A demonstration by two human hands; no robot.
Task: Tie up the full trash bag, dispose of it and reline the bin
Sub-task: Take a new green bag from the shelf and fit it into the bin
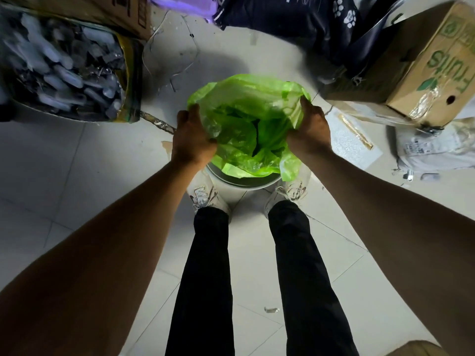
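While the person stood over the bin, the far left of the floor held a large sack (64, 70) crammed with clear plastic bottles, its yellow-edged mouth gaping toward the camera, with a brown cardboard box (102, 14) lying just behind it. Thin wire scraps (177, 62) lay on the white tiled floor (64, 163) between that sack and the bin.

Next came the left hand (191, 138), its fingers curled around the left edge of the green bag (246, 124), gripping the bunched plastic at the rim. The bag sat inside the white bin (241, 185), its mouth spread wide and its film crumpled down into the middle; only the near curve of the bin's rim showed beneath the plastic, just ahead of two pale sneakers and dark trouser legs. A flap of the bag hung over the rim on the near right side.

On the bag's right edge, the right hand (311, 127) clamped a gathered fold of the plastic, thumb pressed over it, fingers wrapped beneath. Both forearms reached in from the bottom corners.

Behind the bin lay a dark bag printed with white paw marks (308, 24). Further right, a cardboard box lettered "Fruits" in green (421, 73) rested tilted on its side, and a white printed sack (437, 147) lay just beside it on the floor.
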